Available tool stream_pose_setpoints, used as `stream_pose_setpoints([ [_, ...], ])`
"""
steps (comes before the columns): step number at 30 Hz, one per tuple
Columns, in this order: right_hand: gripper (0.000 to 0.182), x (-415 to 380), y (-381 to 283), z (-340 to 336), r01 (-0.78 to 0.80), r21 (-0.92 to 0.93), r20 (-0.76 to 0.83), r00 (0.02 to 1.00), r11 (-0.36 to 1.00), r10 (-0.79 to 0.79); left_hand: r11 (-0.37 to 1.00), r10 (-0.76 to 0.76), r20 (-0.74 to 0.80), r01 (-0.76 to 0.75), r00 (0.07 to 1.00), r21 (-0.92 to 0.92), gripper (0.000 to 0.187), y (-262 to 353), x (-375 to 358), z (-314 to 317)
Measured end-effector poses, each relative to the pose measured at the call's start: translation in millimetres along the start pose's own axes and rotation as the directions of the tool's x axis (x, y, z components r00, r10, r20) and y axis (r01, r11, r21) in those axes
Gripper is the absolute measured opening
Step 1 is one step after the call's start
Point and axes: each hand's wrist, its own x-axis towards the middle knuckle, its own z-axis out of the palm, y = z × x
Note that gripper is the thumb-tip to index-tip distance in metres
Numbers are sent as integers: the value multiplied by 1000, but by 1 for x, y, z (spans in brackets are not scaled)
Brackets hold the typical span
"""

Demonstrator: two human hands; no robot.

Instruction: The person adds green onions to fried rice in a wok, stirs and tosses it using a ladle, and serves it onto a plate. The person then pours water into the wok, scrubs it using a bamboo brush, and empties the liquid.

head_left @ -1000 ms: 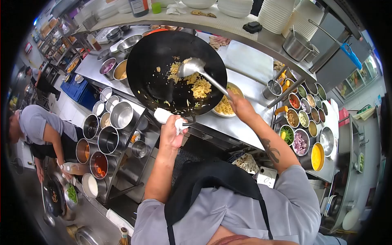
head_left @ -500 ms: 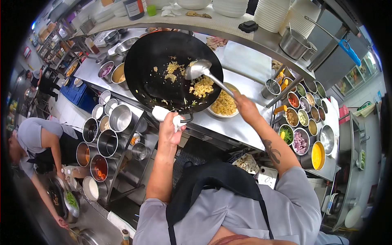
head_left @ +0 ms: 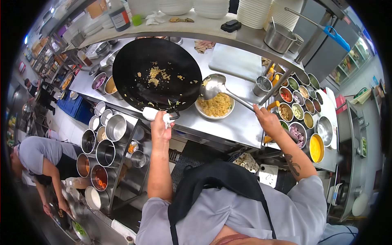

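Note:
My left hand (head_left: 161, 125) is closed on the handle of a big black wok (head_left: 143, 61), with a folded white cloth (head_left: 150, 113) between palm and metal. Tilted toward me, the wok shows scattered bits of fried rice (head_left: 157, 75) and green scraps on its inside. A long-handled metal ladle (head_left: 213, 86) is gripped near its handle's end by my right hand (head_left: 269, 121). Its bowl is over a white bowl (head_left: 215, 117) heaped with yellow fried rice (head_left: 216, 105), just right of the wok on the steel counter.
A white cutting board (head_left: 236, 61) lies behind the bowl. Metal containers of chopped ingredients (head_left: 298, 134) crowd the right side, and steel pots (head_left: 115, 127) stand at left. Overhead runs a shelf (head_left: 196, 29) with stacked bowls. At lower left a co-worker (head_left: 49, 159) bends over pans.
The ladle has moved right, out of the wok to above the bowl. The wok has shifted left, uncovering more of the bowl, and less rice is in it.

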Motion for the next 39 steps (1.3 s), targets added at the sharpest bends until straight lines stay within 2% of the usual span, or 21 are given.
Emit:
stream_pose_setpoints([
  [1,52,1,3,-5,11,-23,23,1000,1000,-11,1000,16,0,-16,1000,4,8,0,-2,0],
  [5,52,24,1,-11,7,17,-31,999,1000,-7,1000,-24,-16,24,1000,9,8,4,-15,-4],
  [10,52,82,-31,11,37,101,-75,997,994,-30,997,-70,8,71,997,-17,6,3,-39,-3],
  [13,47,88,-41,32,28,115,-48,999,993,-22,996,-70,18,70,997,-49,8,2,-49,2],
  [17,50,39,-4,24,101,110,-96,991,989,-91,999,-23,-21,22,1000,-34,8,1,-46,5],
  [19,52,12,14,3,65,90,-50,997,994,-61,1000,-17,-20,17,1000,-13,8,1,-44,7],
  [21,51,-4,26,-19,12,-10,12,1000,1000,-12,999,-21,-17,21,1000,31,9,-2,-44,0],
  [22,52,-7,36,-21,58,-88,26,998,994,-56,999,-13,-42,15,999,40,9,-2,-44,-1],
  [26,48,6,33,-21,116,87,-59,992,989,-111,998,-56,-34,56,998,12,7,1,-56,-6],
  [29,46,32,-3,-7,197,242,-96,979,950,-179,996,-85,17,86,996,-27,7,-1,-64,-4],
  [31,44,47,-30,3,197,353,-22,979,915,-202,994,-89,14,90,996,-67,7,-3,-68,4],
  [34,45,52,-41,8,240,420,-26,967,875,-253,989,-78,63,85,995,-117,9,-2,-69,8],
  [37,46,34,5,12,232,466,-47,970,854,-238,991,-37,54,43,998,-124,9,-3,-72,8],
  [39,46,17,50,16,242,377,-113,970,894,-215,997,8,18,-6,1000,-79,9,-6,-73,4],
])
